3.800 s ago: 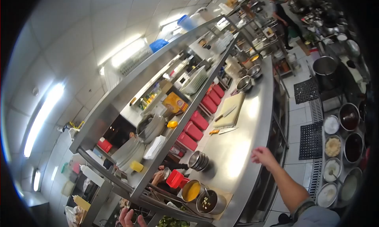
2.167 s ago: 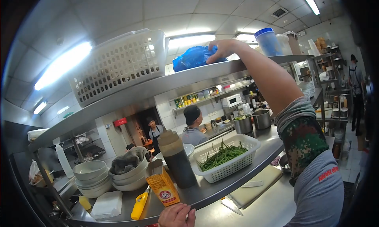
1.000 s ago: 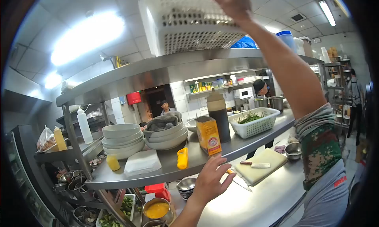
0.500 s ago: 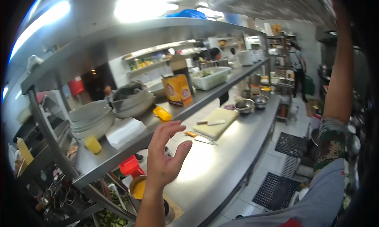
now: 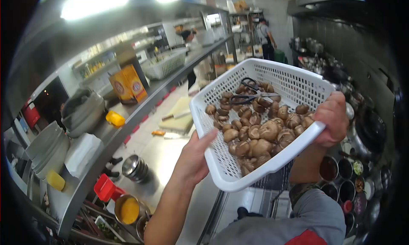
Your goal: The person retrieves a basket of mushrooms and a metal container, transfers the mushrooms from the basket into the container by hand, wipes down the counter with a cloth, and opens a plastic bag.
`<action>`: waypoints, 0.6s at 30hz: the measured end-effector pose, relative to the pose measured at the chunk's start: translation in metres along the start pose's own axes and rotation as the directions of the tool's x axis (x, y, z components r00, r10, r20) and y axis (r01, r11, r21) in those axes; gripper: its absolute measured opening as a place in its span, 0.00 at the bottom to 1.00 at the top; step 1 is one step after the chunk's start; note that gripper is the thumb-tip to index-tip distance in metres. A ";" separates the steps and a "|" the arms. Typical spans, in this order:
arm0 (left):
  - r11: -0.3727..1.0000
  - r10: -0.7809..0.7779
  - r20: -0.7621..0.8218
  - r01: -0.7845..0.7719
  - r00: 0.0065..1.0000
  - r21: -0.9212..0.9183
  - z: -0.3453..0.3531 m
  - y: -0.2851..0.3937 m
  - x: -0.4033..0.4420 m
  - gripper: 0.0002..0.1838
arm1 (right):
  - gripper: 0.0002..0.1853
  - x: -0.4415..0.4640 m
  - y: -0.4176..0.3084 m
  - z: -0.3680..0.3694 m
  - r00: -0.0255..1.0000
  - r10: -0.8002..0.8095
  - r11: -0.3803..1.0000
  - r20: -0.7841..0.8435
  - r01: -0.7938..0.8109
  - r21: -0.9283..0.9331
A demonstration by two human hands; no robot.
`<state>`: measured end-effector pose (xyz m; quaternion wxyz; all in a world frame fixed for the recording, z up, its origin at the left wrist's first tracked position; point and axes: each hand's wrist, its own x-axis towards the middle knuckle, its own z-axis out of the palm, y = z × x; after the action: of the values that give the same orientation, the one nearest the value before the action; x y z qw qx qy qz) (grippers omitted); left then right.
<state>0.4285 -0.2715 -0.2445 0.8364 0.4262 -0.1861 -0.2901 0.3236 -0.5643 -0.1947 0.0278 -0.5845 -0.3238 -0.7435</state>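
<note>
White slotted basket point(image 5: 298, 84) of brown mushrooms point(image 5: 270, 130)

Beyond the left fingers point(image 5: 206, 141), the metal desk point(image 5: 160, 159) carries a pale cutting board point(image 5: 179, 124), with an orange-handled knife point(image 5: 172, 136) just beside it; left of those fingers, stacked metal bowls point(image 5: 134, 168). Farther left, the shelf point(image 5: 110, 138) bears an orange box point(image 5: 128, 85) and stacked pale bowls point(image 5: 47, 153).
</note>
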 end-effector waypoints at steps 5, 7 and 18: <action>0.998 -0.011 -0.266 -0.007 0.964 -0.066 -0.077 -0.059 -0.013 0.37 | 0.26 -0.043 -0.042 0.014 0.809 0.264 0.927 0.525 -0.364 0.094; 0.998 0.048 -0.363 -0.063 0.931 -0.030 -0.115 -0.087 -0.032 0.38 | 0.24 -0.045 -0.046 0.018 0.564 0.149 0.830 0.812 -0.518 0.207; 0.927 0.372 -0.742 -0.183 0.558 0.327 -0.190 -0.179 -0.098 0.45 | 0.35 -0.283 -0.134 0.245 -0.052 0.119 0.271 0.992 -0.959 -0.082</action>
<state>0.4015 -0.1776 -0.5058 0.8155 0.5618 0.1088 0.0867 0.5654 -0.4284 -0.4794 0.4078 -0.8881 -0.2096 0.0323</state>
